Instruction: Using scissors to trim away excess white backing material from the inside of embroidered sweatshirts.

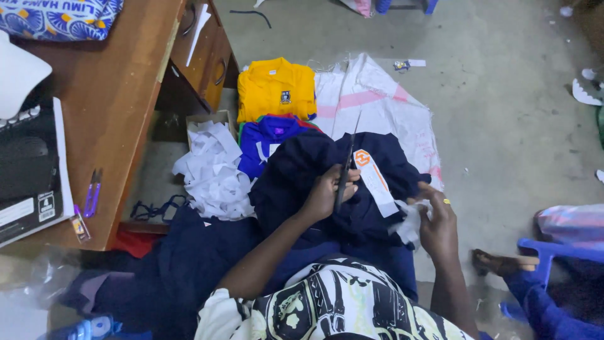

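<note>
Concrete floor with a white sack spread as a clean mat, wooden desk [119, 107] at left; person seated, navy garment [302, 170] across the lap.

Left hand [327, 192] is clenched around scissors [346, 170], blades pointing up and away from the body, wrist bent inward over the cloth. Right hand [437, 223] pinches a white strip [409, 223] beside a long white tag [375, 179] lying on the garment, probably to keep it taut. Yellow shirt [275, 88] and blue shirt [267, 138] lie stacked on the sack; white paper scraps [211, 170] are heaped just beside.
</note>
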